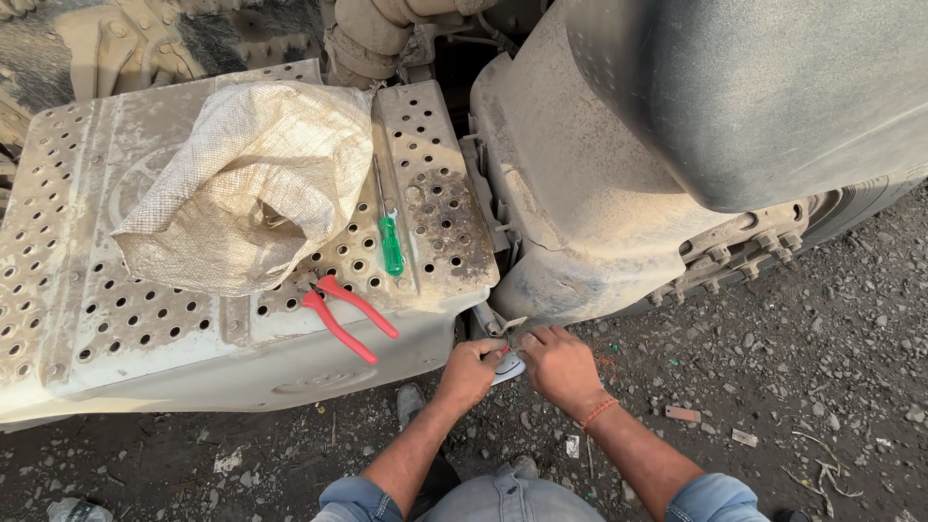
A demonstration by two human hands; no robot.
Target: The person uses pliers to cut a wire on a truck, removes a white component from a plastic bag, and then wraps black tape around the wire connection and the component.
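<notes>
My left hand [471,371] and my right hand [559,368] meet low down beside a dusty truck, under the corner of a perforated metal step plate [77,290]. Both pinch a small white part [509,367] with a bit of red wire at a metal bracket [491,322]. My left fingers are curled tight around it. My right thumb and fingers press on it from the right. An orange thread band sits on my right wrist. What exactly lies between the fingers is mostly hidden.
On the plate lie red-handled pliers [346,319], a green-handled screwdriver [390,242] and a woven sack [242,184]. A dusty mudguard [599,193] and wheel hub [744,251] stand to the right. Gravel ground with litter [773,387] lies below.
</notes>
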